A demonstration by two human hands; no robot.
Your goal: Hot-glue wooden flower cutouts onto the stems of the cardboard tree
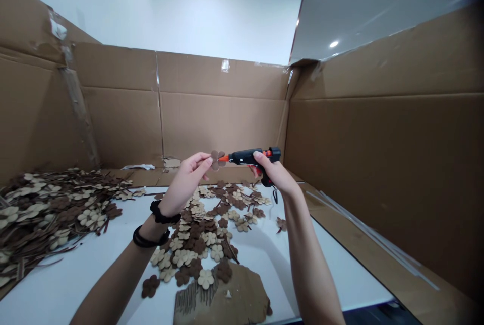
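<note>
Between the thumb and fingers of my left hand is a brown flower cutout, held up above the table. My right hand grips a black hot glue gun with an orange nozzle. The nozzle tip points left and meets the flower near its middle; whether it touches I cannot tell. Below both hands lie loose flower cutouts in brown and cream, spread in a heap on the white tabletop.
A large pile of brown and cream flowers covers the left side. A torn cardboard piece lies at the front. Tall cardboard walls enclose the back and sides. Clear glue sticks rest along the right edge.
</note>
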